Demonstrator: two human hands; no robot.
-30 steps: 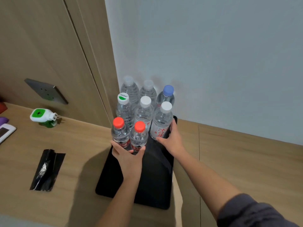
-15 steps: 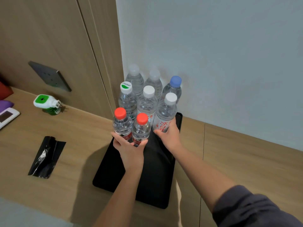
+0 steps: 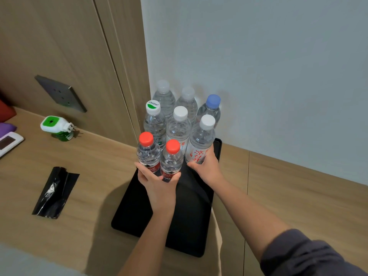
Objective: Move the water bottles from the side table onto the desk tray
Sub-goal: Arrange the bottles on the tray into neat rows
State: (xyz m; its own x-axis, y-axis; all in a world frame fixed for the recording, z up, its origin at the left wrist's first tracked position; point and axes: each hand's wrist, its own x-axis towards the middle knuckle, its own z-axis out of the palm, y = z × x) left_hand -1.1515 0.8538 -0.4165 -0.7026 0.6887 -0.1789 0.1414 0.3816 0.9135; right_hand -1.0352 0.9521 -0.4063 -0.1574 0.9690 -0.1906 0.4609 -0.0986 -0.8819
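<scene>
Several clear water bottles stand packed at the far end of a black tray [image 3: 159, 226] on the wooden desk, against the white wall. My left hand [image 3: 158, 181] wraps the bases of two small red-capped bottles [image 3: 148, 151] [image 3: 171, 157] at the front of the group. My right hand [image 3: 208, 168] grips the lower part of a white-capped bottle with red characters [image 3: 201, 144] on the right. Behind them stand a green-and-white-capped bottle [image 3: 153, 122], another white-capped bottle [image 3: 179, 128], a blue-capped bottle [image 3: 211, 108] and two more at the back.
A folded black plastic bag [image 3: 55, 193] lies on the desk to the left. A green and white plug-in device [image 3: 57, 127] sits below a grey wall socket [image 3: 60, 93]. A white remote [image 3: 9, 141] and purple and red items [image 3: 7, 127] are at the left edge.
Both hands stay on the same bottles with almost no shift. The camera view has drifted slightly, so the whole scene sits a little to the right in the frame.
</scene>
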